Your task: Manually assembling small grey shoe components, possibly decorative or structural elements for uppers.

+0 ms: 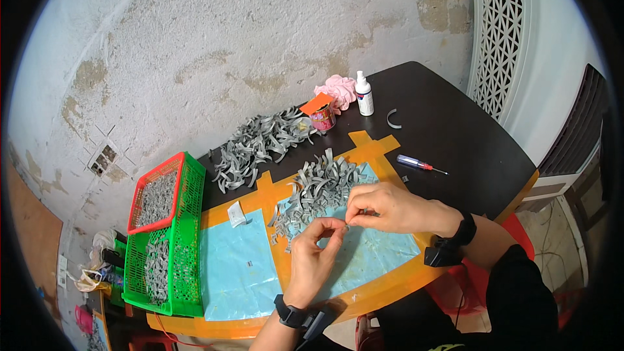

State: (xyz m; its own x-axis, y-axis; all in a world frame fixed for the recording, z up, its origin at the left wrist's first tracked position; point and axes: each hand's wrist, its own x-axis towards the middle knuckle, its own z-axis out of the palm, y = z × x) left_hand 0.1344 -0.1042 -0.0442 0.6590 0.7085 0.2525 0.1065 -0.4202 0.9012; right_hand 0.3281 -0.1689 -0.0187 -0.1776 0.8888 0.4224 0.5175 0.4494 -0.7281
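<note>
My left hand (316, 257) and my right hand (385, 208) meet fingertip to fingertip over the blue sheet (380, 253) at the front of the table. Both are closed in a pinch, and whatever sits between the fingers is too small to make out. Just beyond them lies a heap of grey curved strips (325, 179), with small grey pieces (283, 224) scattered at its left edge. A second, larger pile of grey strips (260, 143) rests farther back on the black tabletop.
A green basket (188, 247) and a red-rimmed basket (177, 198) at left hold small grey pieces. Behind stand a tin (323, 119), a pink cloth (338, 90) and a white spray bottle (364, 96). A screwdriver (416, 162) lies at right. Orange tape (364, 296) edges the sheets.
</note>
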